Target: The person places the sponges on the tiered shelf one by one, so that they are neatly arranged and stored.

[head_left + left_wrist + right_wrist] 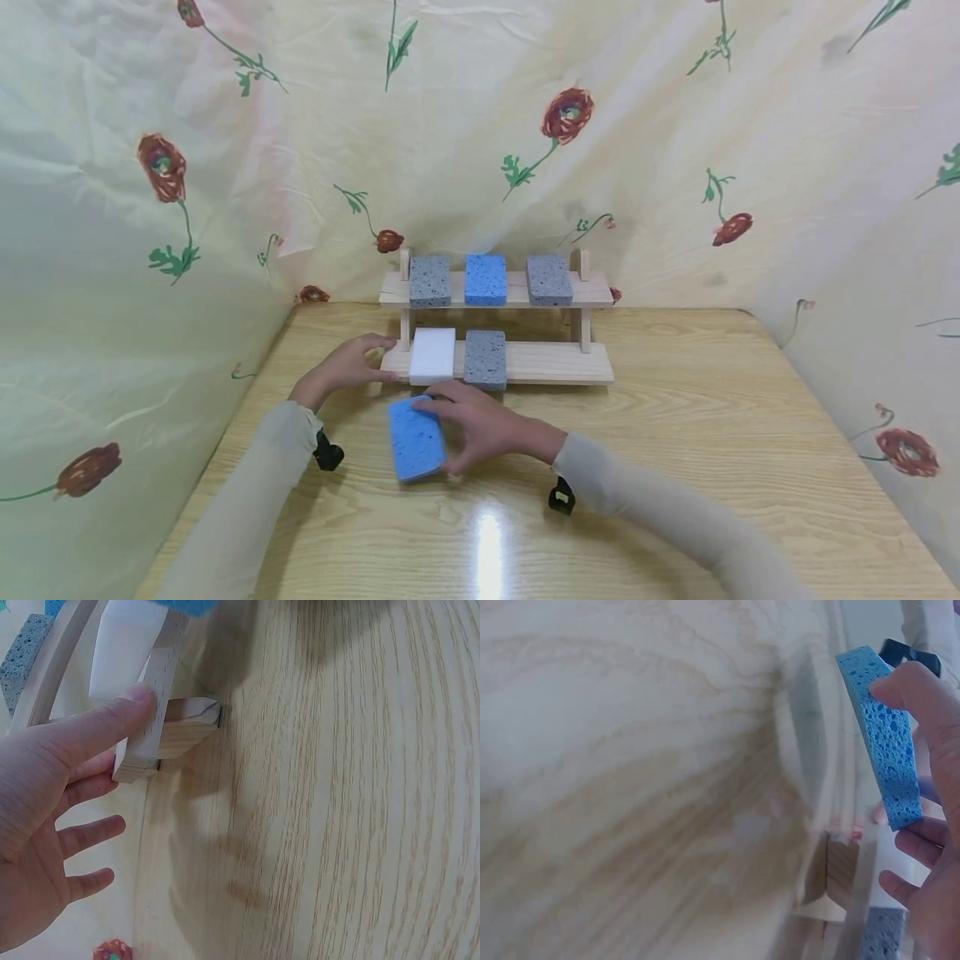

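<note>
A blue sponge [417,440] is pinched between the thumb and fingers of my right hand [483,423], tilted in front of the small two-tier wooden rack [558,364]. In the right wrist view the porous edge of the sponge [889,746] faces the camera. My left hand [351,364] grips the left end of the rack's lower board. The left wrist view has the thumb [120,720] on the board's front edge and fingers behind it. Beside that hand, a white sponge [432,357] sits on the lower board, with a grey sponge [485,358] to its right.
On the upper board stand a grey sponge [430,282], a blue sponge [486,280] and another grey sponge [549,280]. The rack stands at the back of the wooden table [675,433], close to a flowered cloth [465,125] that hangs behind and along the sides.
</note>
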A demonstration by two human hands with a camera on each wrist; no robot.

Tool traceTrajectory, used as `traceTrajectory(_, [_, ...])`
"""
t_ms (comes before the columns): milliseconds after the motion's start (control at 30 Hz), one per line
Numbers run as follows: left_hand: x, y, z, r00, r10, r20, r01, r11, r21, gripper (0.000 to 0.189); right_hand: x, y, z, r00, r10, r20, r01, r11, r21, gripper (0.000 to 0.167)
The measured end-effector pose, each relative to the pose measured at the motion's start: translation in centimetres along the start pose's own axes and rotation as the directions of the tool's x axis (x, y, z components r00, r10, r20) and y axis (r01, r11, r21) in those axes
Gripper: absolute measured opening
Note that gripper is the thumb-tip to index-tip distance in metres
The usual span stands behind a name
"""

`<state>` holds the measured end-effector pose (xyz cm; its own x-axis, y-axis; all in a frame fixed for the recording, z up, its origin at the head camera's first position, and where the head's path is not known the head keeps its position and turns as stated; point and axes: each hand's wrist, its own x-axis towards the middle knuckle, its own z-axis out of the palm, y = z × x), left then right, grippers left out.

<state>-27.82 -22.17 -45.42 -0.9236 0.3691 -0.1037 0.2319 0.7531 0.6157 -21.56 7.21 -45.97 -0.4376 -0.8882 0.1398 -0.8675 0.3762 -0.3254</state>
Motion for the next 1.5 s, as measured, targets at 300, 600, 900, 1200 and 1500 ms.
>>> traceTrajectory(300, [0.0,-0.1,-0.1,1.000,0.011,-0.010,-0.011,1.000,0.000,0.072,-1.2,0.4,-2.3,1.000,-0.003,-0.013,0.004,0.999,0.051,0.100])
traceTrajectory(600, [-0.2,0.0,-0.2,1.000,0.021,-0.008,-0.021,1.000,0.002,0.072,-1.9,0.8,-3.5,1.000,0.011,-0.028,-0.010,0.999,0.050,0.098])
traceTrajectory(900, [-0.1,-0.1,-0.1,1.000,0.021,-0.012,-0.021,1.000,-0.001,0.072,-2.6,1.1,-5.0,0.999,0.031,-0.044,-0.028,0.997,0.066,0.097])
traceTrajectory(1200, [0.0,-0.2,0.1,1.000,-0.005,-0.002,0.005,1.000,0.012,0.075,-3.6,2.5,-6.2,0.993,0.075,-0.089,-0.066,0.993,0.095,0.097])
traceTrajectory(1500, [0.0,-0.3,0.0,1.000,0.012,-0.002,-0.012,1.000,-0.003,0.075,-5.0,3.2,-7.2,0.981,0.142,-0.128,-0.124,0.982,0.141,0.097])
